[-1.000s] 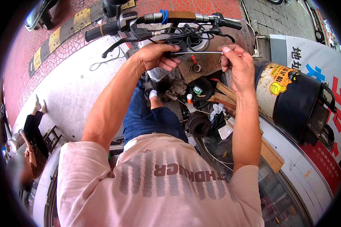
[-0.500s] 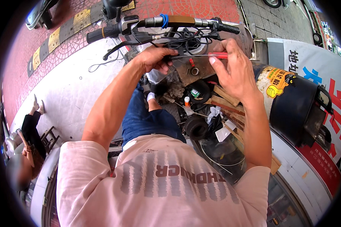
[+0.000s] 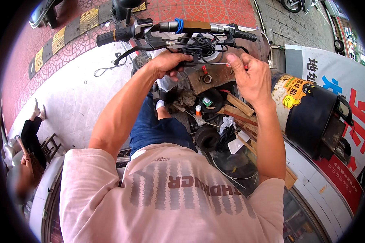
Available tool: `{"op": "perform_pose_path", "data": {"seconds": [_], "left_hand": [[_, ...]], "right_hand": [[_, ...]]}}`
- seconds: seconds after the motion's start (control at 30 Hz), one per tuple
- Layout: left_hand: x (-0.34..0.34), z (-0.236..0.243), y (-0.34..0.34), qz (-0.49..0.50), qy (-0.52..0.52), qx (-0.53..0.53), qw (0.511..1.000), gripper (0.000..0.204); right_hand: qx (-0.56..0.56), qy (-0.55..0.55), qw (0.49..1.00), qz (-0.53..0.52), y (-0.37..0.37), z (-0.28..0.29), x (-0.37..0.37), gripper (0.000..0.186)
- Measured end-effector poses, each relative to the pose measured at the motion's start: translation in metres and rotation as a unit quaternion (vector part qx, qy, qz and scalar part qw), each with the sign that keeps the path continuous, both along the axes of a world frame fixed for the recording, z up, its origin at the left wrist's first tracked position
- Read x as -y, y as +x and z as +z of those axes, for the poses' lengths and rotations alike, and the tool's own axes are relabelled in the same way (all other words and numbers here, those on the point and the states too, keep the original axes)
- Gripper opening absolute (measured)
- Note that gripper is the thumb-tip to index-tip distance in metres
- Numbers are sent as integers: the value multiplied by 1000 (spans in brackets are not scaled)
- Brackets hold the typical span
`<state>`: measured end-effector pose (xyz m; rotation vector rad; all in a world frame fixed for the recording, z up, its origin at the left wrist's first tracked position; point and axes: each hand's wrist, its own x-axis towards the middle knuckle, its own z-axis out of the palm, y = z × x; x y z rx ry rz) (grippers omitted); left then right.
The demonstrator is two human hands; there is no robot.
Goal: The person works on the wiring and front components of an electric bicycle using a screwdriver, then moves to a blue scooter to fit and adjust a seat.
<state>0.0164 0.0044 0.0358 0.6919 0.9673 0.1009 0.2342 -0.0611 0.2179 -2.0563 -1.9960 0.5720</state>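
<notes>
A screwdriver (image 3: 209,63) with a red handle lies level below the handlebar, its thin shaft pointing left. My right hand (image 3: 252,79) is closed round its handle, thumb uppermost, so most of the red is hidden. At the shaft's other end, my left hand (image 3: 166,65) pinches a small dark part whose kind I cannot make out. Just beyond both hands runs the handlebar (image 3: 194,27), with black grips and a blue tie. A bundle of black cables (image 3: 200,45) hangs from it. The brake lever (image 3: 127,54) reaches out above my left wrist.
Beneath my hands sits a worn board (image 3: 198,84) with a metal ring (image 3: 207,79) on it. Wood pieces (image 3: 239,104), a small tyre (image 3: 208,138) and an orange-capped bottle (image 3: 198,110) clutter the ground. A black drum (image 3: 314,111) stands right. Another person (image 3: 30,137) is far left.
My right hand has shifted its hold on the screwdriver: the thumb now lies over the handle, and less red shows. The left hand stays at the shaft's end. The view has shifted slightly.
</notes>
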Motion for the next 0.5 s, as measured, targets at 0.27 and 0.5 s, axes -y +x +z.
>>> {"op": "perform_pose_path", "data": {"seconds": [0.27, 0.5], "left_hand": [[0, 1, 0, 5, 32, -17, 999, 32], [0, -2, 0, 3, 48, -31, 998, 29]], "right_hand": [[46, -56, 997, 23, -1, 1, -3, 47], [39, -24, 999, 22, 1, -7, 1, 41]]}}
